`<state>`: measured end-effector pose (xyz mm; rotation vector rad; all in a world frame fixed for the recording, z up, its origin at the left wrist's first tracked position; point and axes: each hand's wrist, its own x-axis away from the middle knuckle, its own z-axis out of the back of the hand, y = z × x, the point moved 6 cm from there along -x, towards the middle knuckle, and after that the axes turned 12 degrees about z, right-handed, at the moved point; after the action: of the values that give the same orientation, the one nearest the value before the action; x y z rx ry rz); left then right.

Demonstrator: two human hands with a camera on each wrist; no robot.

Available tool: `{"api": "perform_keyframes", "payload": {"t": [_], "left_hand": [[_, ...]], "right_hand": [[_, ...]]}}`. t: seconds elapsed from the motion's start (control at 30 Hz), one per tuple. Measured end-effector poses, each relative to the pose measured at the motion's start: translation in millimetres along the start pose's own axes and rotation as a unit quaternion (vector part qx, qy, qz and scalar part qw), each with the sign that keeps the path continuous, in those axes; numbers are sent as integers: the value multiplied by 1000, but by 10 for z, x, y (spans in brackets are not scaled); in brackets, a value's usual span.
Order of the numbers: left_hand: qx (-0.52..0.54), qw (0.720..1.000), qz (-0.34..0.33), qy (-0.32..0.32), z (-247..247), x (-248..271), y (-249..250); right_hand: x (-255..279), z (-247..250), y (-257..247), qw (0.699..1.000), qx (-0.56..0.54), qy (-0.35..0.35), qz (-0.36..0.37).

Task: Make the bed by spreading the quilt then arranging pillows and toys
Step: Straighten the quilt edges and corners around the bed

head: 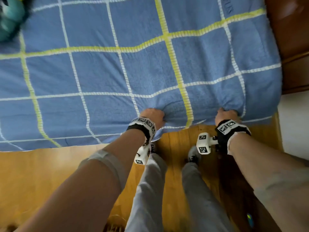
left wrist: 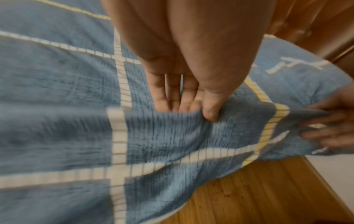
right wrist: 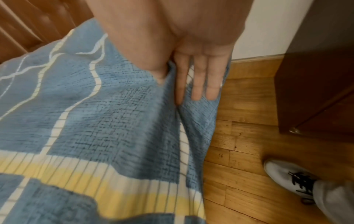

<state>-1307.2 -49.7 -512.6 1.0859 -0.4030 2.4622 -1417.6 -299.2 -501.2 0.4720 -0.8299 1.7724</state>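
Observation:
A blue quilt (head: 117, 69) with white and yellow-green grid lines lies spread over the bed. Its near edge hangs toward the wooden floor. My left hand (head: 153, 115) grips that edge; in the left wrist view the thumb and fingers of the left hand (left wrist: 191, 104) pinch a fold of the quilt (left wrist: 162, 136). My right hand (head: 226, 114) holds the same edge further right, near the quilt's corner. In the right wrist view the right hand (right wrist: 182, 81) pinches the quilt (right wrist: 107, 109) between thumb and fingers. A blurred teal soft thing (head: 10, 22) lies at the far left.
A brown wooden bed frame (head: 294, 47) stands past the quilt's right side. Wooden floor (head: 50, 164) runs under me, with my grey trouser legs and shoes (head: 194, 154) close to the bed. A dark wooden cabinet (right wrist: 316, 91) and a white wall are on the right.

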Motion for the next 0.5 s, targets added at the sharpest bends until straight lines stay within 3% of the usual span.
{"api": "perform_keyframes", "payload": {"t": [0.13,0.27,0.43,0.5], "left_hand": [[138,985,84,-50,-145,282,-504],[221,949,224,-37,-300,710,-1568],[350,865,356,-54,-883,1056,-2896],[424,811,396,-72,-1149,1056,-3325]], "right_hand": [[262,-322,-232,996,-12,-84,26],[892,-1128,-489,974,-91,-207,9],[1786,-2230,-1029,943,-118,-311,-11],[2000,-2644,-1221,931,-146,-334,-27]]}}
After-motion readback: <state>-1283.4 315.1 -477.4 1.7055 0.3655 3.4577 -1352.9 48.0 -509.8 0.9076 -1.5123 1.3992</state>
